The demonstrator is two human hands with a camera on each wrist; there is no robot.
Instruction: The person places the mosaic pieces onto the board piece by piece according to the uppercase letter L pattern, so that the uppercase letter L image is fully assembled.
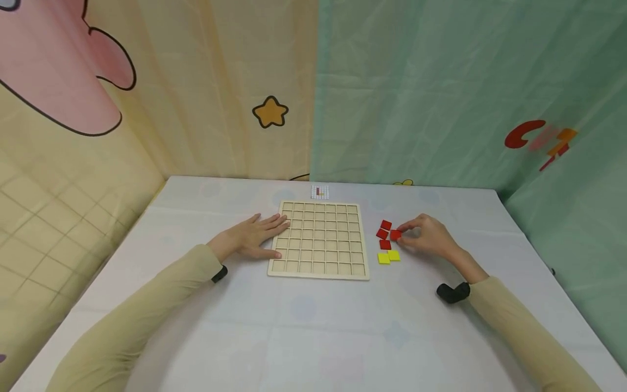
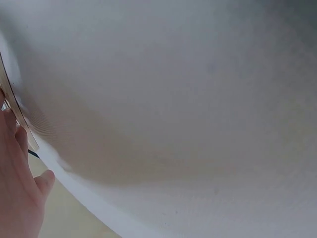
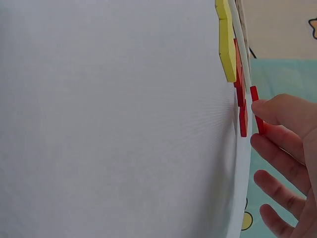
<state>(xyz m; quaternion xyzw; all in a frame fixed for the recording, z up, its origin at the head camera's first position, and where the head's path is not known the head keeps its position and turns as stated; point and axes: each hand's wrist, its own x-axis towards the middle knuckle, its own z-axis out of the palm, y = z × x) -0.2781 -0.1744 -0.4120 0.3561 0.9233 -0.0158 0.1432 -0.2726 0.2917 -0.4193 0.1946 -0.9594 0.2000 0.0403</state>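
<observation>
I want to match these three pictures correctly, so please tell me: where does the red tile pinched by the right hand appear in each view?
Head: right of centre, the red tile is at the fingertips of the right hand, right of the wooden board.
Left wrist: not in it.
Right wrist: toward the right, about mid-height, the red tile shows nearly edge-on.
Shared landmark: the white tablecloth.
</observation>
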